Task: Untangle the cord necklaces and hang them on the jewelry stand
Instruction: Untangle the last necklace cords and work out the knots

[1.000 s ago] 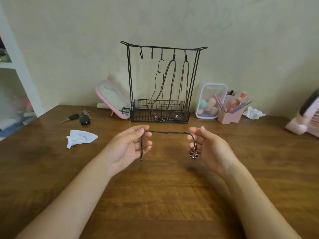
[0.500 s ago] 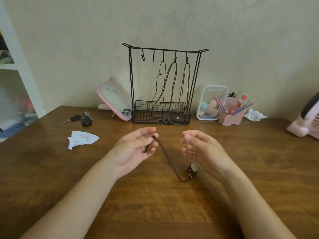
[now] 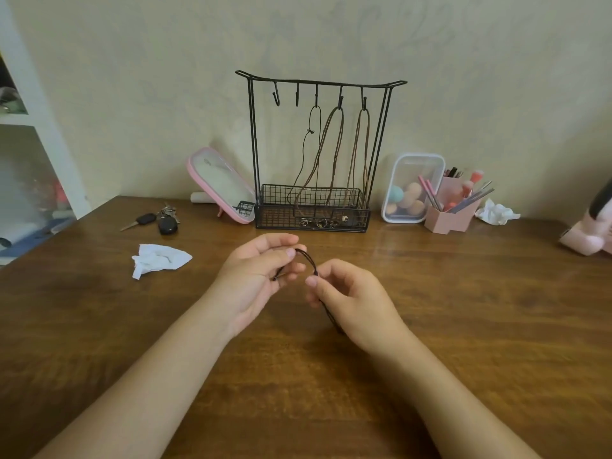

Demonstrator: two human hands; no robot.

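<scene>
Before jewelry stand, left hand, right hand pinching cord necklace in fingers, tissue, keys leftward.

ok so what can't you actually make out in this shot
Head view:
- dark cord necklace: its lower run and any pendant vanish behind the right hand
- charms in the black wire jewelry stand basket: too small, behind mesh
- pink appliance: cut off by the right edge
- white shelf: contents blurred, cut off by the left edge

Black wire jewelry stand; dark cord necklace; pink mirror.
</scene>
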